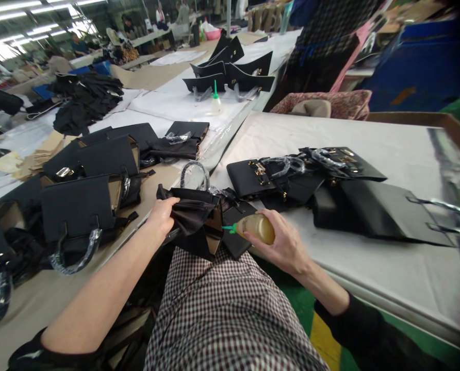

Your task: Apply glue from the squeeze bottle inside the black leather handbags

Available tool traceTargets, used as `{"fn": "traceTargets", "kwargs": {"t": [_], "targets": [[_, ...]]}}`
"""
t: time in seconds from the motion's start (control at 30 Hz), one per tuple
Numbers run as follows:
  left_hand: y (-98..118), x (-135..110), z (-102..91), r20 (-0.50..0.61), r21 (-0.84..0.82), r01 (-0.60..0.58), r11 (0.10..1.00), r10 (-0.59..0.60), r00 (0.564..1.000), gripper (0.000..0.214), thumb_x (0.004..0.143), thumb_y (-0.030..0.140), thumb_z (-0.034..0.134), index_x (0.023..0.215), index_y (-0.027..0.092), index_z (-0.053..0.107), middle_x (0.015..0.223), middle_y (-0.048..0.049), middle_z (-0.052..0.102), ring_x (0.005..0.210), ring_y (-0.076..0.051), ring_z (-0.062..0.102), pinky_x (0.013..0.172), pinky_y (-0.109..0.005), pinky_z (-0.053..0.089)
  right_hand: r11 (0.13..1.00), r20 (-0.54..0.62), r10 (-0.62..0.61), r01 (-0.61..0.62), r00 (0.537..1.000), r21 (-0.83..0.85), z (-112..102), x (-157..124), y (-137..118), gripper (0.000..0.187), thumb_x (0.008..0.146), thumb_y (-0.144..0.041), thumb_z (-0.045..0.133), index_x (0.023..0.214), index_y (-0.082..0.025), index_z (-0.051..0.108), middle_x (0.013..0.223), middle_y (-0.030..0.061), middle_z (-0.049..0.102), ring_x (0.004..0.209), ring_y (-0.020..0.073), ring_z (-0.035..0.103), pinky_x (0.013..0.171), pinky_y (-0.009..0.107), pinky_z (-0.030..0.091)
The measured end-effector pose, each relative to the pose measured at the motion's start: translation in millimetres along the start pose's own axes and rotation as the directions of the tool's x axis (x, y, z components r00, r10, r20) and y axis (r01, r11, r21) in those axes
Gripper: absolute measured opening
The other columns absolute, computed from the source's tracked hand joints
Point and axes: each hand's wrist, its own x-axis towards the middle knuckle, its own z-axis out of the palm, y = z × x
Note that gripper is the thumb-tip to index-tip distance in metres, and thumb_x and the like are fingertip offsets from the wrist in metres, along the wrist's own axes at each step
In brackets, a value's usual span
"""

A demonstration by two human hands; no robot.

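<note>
My left hand (162, 215) grips the dark lining of an open black handbag (199, 219) that rests against my lap, over a checked apron (222, 309). My right hand (282, 245) is wrapped round a squeeze bottle of yellowish glue (259, 226). Its green nozzle (229, 227) points left into the bag's opening, touching or almost touching the inner edge. The bag's plastic-wrapped handle (194, 172) stands up behind it.
Finished black handbags (86, 201) stand in rows on the left table. More black bags and flat pieces (330, 190) lie on the white table at right. A second glue bottle (215, 101) and bag parts (230, 72) sit farther back. Other people work in the distance.
</note>
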Motion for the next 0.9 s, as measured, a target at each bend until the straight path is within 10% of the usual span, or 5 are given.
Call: {"fn": "traceTargets", "kwargs": {"t": [0.4, 0.9], "targets": [[-5.0, 4.9, -5.6, -0.009, -0.006, -0.024, 1.0, 0.024, 1.0, 0.025, 0.072, -0.004, 0.071, 0.082, 0.016, 0.061, 0.065, -0.0024, 0.07, 0.06, -0.019, 0.071, 0.067, -0.031, 0.06, 0.981, 0.06, 0.165, -0.17, 0.985, 0.094, 11.9, -17.7, 1.1, 0.047, 0.092, -0.061, 0.068, 0.116, -0.021, 0.062, 0.107, 0.014, 0.075, 0.088, 0.031, 0.074, 0.077, 0.046, 0.061], [-5.7, -17.2, -33.3, -0.015, -0.086, -0.109, 0.99, 0.108, 0.994, 0.018, 0.073, -0.004, 0.073, 0.081, 0.011, 0.068, 0.074, -0.0083, 0.078, 0.066, -0.019, 0.075, 0.071, -0.03, 0.063, 0.804, 0.233, 0.496, -0.544, 0.836, 0.24, 20.1, -51.1, -10.4, 0.056, 0.087, -0.064, 0.066, 0.119, -0.018, 0.063, 0.098, 0.0098, 0.076, 0.085, 0.0313, 0.071, 0.076, 0.045, 0.057]]}}
